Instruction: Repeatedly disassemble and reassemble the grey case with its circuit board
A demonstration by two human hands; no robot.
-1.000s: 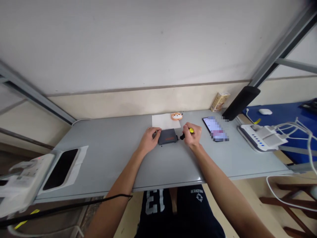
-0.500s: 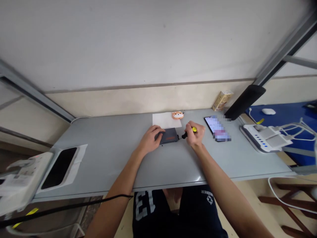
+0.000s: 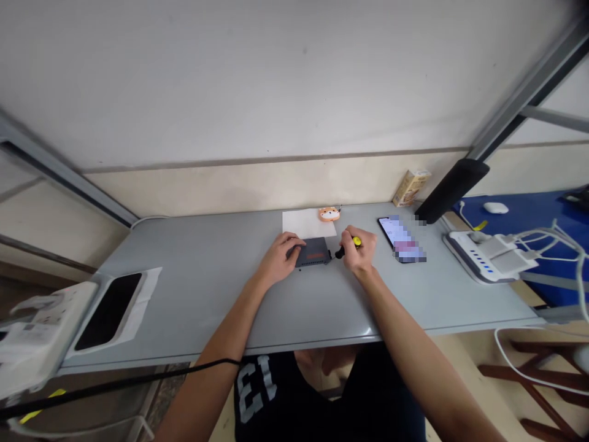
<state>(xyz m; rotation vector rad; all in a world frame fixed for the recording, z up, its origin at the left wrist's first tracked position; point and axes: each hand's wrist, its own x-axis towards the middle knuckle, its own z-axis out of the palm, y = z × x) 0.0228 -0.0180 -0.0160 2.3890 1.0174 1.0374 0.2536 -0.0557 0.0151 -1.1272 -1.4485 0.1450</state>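
A flat dark box (image 3: 315, 250) with reddish lettering lies on the grey table (image 3: 197, 276). My left hand (image 3: 280, 258) rests on its left end, fingers bent over the top and edge. In my right hand (image 3: 358, 247) is a screwdriver (image 3: 340, 252) with a black and yellow handle, fingers wrapped round it. Its tip points left at the box's right edge; whether it touches is too small to tell. Beside the box's lower edge lies a tiny dark piece (image 3: 300, 270). Behind are a white paper (image 3: 299, 222) and an orange-and-white animal-face case (image 3: 329, 213).
A lit phone (image 3: 400, 240) and small carton (image 3: 411, 187) sit to the right, near a black padded post (image 3: 453, 190) and a white power strip (image 3: 483, 258) with cables. At left lie a dark-screened phone (image 3: 109, 312) and another power strip (image 3: 55, 331). A black cable (image 3: 138, 379) crosses low left.
My right hand and the screwdriver have shifted slightly left, closer to the box. My left hand keeps its place on the box. My legs have moved apart below the table.
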